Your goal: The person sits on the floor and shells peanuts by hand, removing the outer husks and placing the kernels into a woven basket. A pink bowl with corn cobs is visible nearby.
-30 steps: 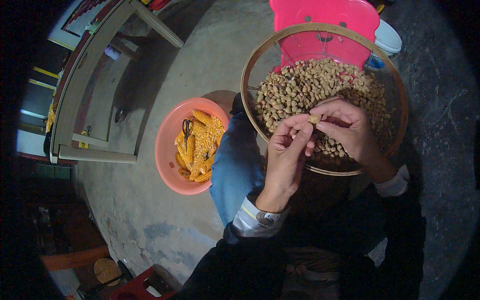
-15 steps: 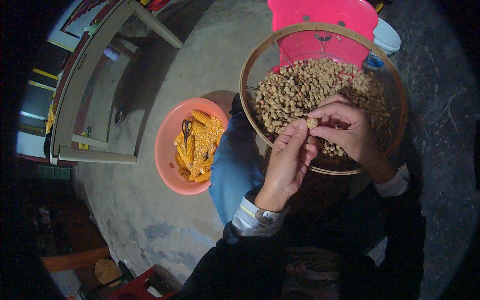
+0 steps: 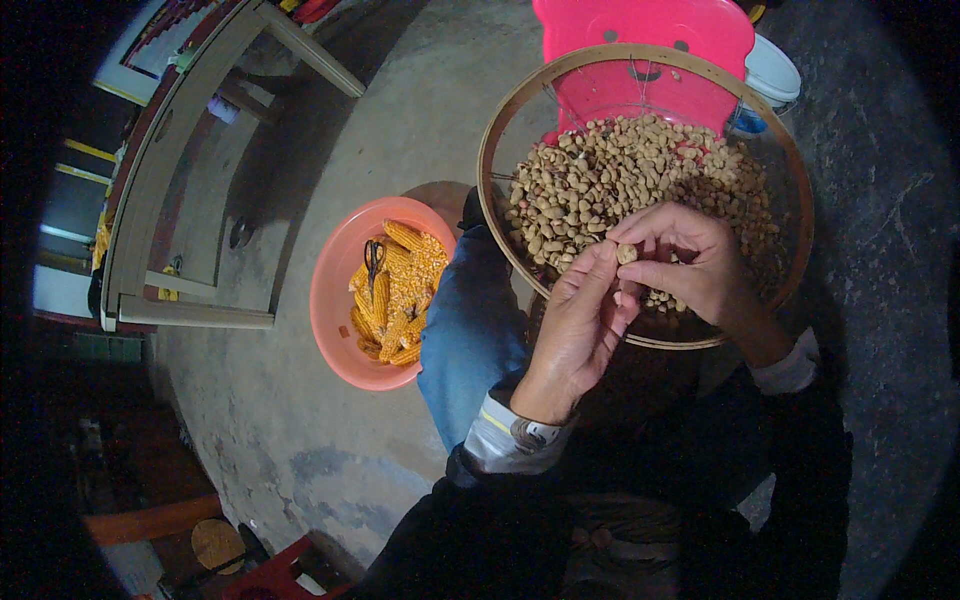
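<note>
Over the near part of a round sieve (image 3: 489, 140) with a wooden rim, both of my hands meet at a single peanut (image 3: 626, 254) in its shell. My right hand (image 3: 695, 255) is closed on it, pinching with thumb and fingertips. Against its other side press the thumb and fingers of my left hand (image 3: 578, 325), also closed. Whether the shell is cracked is too small to tell. Below the hands lies a heap of unshelled peanuts (image 3: 560, 205), with a few reddish bits among them.
A pink plastic chair or stool (image 3: 640, 25) stands under and behind the sieve's far side, a pale bucket (image 3: 772, 72) beside it. Left of my knee, an orange basin (image 3: 330, 345) holds corn cobs (image 3: 381, 300), loose kernels and dark-handled scissors (image 3: 374, 258). A wooden table frame (image 3: 200, 315) stands further left.
The right fingers have shifted slightly around the peanut, and the peanut sits a little lower and looks turned. The left hand has barely moved.
</note>
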`<control>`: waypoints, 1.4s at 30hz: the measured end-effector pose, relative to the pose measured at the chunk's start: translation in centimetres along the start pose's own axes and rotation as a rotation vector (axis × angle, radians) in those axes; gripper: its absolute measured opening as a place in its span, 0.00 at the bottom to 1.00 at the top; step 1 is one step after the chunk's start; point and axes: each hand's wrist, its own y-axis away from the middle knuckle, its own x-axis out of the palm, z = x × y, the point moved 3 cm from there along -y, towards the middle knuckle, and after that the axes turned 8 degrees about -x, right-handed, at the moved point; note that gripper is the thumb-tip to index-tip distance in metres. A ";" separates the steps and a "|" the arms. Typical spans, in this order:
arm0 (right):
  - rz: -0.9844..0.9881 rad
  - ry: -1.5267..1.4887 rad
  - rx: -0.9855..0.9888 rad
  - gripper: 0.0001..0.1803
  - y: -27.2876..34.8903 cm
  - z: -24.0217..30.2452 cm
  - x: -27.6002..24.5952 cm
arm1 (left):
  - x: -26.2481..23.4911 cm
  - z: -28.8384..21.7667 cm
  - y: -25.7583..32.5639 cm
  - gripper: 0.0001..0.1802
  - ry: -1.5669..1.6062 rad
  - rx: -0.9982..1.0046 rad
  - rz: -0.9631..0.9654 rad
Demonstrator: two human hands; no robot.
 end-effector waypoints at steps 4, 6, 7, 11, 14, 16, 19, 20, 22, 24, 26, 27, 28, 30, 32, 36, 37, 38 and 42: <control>0.008 -0.012 -0.010 0.11 0.0 0.2 0.1 | 0.0 0.1 -0.2 0.15 0.024 0.012 0.018; 0.023 0.058 -0.008 0.11 0.0 0.4 -0.1 | 0.1 0.0 -0.2 0.16 0.014 0.021 0.019; 0.033 0.091 -0.008 0.10 0.0 0.6 0.0 | 0.0 0.0 -0.1 0.16 -0.004 0.050 0.007; 0.036 -0.052 0.021 0.09 -0.1 1.1 0.1 | -0.4 -0.1 0.0 0.18 -0.071 0.186 0.042; 0.006 -0.124 0.061 0.08 0.1 0.5 0.1 | 0.8 -0.6 0.6 0.23 -0.375 0.405 0.018; -0.036 -0.170 0.047 0.07 0.3 0.3 0.2 | 1.3 -0.5 0.7 0.29 -0.524 0.469 0.020; -0.033 -0.163 0.052 0.07 0.4 0.7 0.4 | 0.9 -0.2 0.5 0.26 -0.521 0.514 0.026; -0.031 -0.147 0.053 0.07 0.4 0.7 0.5 | 0.9 -0.3 0.6 0.26 -0.529 0.523 0.013; -0.029 -0.111 0.054 0.06 0.6 0.7 0.5 | 1.1 -0.3 0.9 0.25 -0.544 0.539 -0.010; -0.044 -0.094 0.042 0.06 0.7 0.5 0.5 | 1.0 -0.1 0.8 0.24 -0.511 0.530 -0.016; -0.061 -0.082 0.037 0.06 0.9 0.4 0.6 | 0.9 0.1 0.8 0.24 -0.480 0.518 -0.025; -0.070 -0.080 0.039 0.06 0.9 0.4 0.6 | 0.9 0.2 0.7 0.24 -0.466 0.511 -0.032; -0.079 -0.078 0.040 0.06 0.9 0.4 0.7 | 0.9 0.3 0.7 0.24 -0.451 0.504 -0.039; -0.078 -0.039 0.029 0.06 0.8 0.7 0.8 | 0.8 0.4 0.7 0.23 -0.482 0.520 -0.071; -0.080 -0.012 0.028 0.06 0.9 0.9 0.9 | 0.5 0.5 0.8 0.23 -0.503 0.523 -0.095; -0.125 -0.025 0.076 0.07 1.0 0.4 1.0 | 0.6 0.5 0.7 0.22 -0.502 0.511 -0.125; -0.144 -0.040 0.096 0.08 1.0 0.2 0.9 | 0.7 0.4 0.5 0.22 -0.497 0.508 -0.135; -0.135 -0.114 0.133 0.08 0.9 0.2 0.9 | 0.7 0.4 0.3 0.21 -0.392 0.452 -0.076; -0.106 -0.183 0.132 0.10 0.1 0.7 1.0 | 0.4 0.0 0.4 0.19 -0.238 0.338 -0.023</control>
